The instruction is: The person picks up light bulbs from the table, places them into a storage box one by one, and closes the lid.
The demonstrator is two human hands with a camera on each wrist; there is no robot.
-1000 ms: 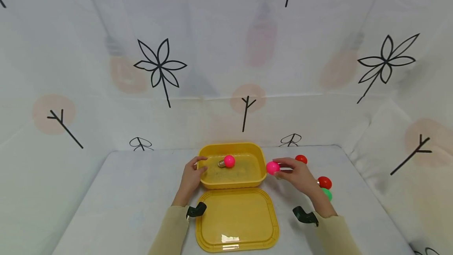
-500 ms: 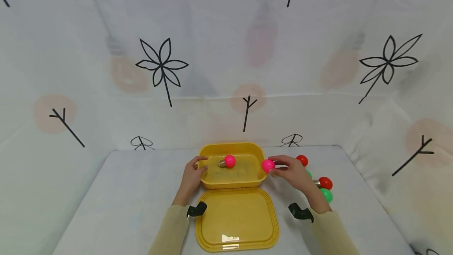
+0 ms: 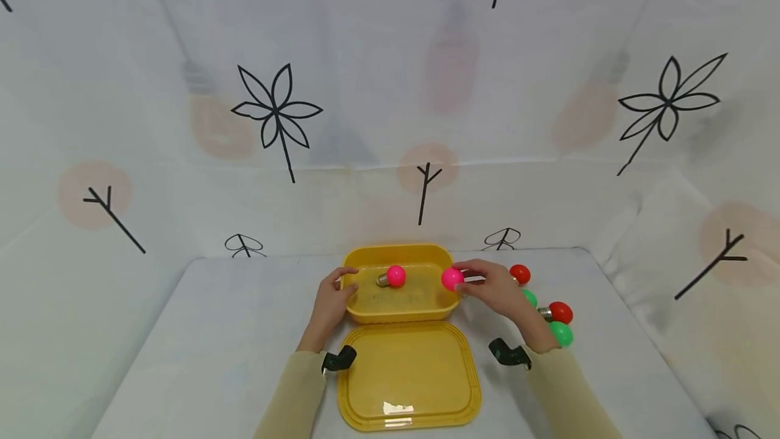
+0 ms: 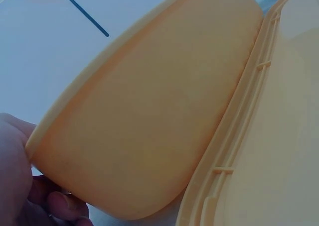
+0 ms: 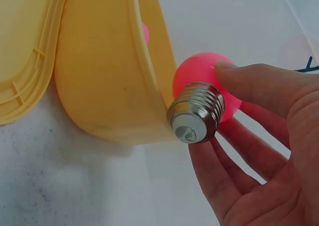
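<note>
My right hand (image 3: 496, 288) pinches a pink light bulb (image 3: 452, 279) between thumb and fingers, at the right rim of the yellow box (image 3: 399, 318). In the right wrist view the bulb's metal screw base (image 5: 197, 111) points toward the camera. A second pink bulb (image 3: 396, 276) lies on its side inside the box. At the box's left end my left hand (image 3: 331, 300) grips the rim. The left wrist view shows the left fingers (image 4: 65, 205) curled by the box's outer wall (image 4: 144, 116).
A yellow lid (image 3: 408, 378) lies flat in front of the box. Right of my right hand are a red bulb (image 3: 520, 274), a green bulb (image 3: 529, 298), another red bulb (image 3: 560, 312) and another green one (image 3: 561, 334). A patterned white cloth (image 3: 365, 208) rises behind the table.
My right hand has carried the pink bulb leftward, from beside the box to its right rim. The left hand has stayed on the box.
</note>
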